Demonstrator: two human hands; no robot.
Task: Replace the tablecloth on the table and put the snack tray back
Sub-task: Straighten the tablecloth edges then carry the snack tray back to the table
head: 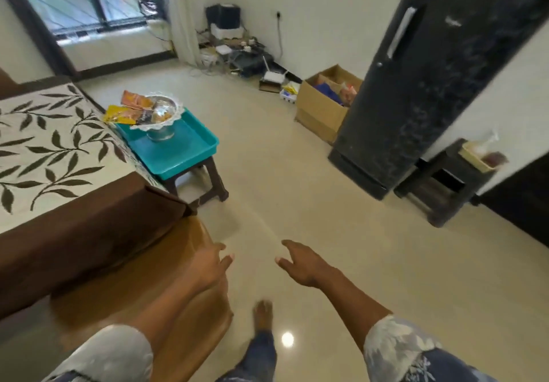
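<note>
Pale tiled floor, snack tray waiting on a stool at middle left.

Both the left hand [211,265] and the right hand [300,264] reach forward with a wide, loose grip, holding nothing, well apart from the teal snack tray [190,158], which overhangs a small dark stool [215,181]. The tray looks like stiff, light plastic, but its load is awkward: a footed bowl [162,114] seems top-heavy and liable to slide on the smooth base, and loose snack packets [127,111] hang over the far-left rim. Taking it by two opposite rims and keeping it level seems wisest. A leaf-print cloth [44,150], probably the fresh tablecloth, lies spread at left just beside the tray. A glossy brown desk [133,277] corner crowds the near-left path; the cardboard box [320,111] and dark fridge [430,84] stand far right, clear of the way.
</note>
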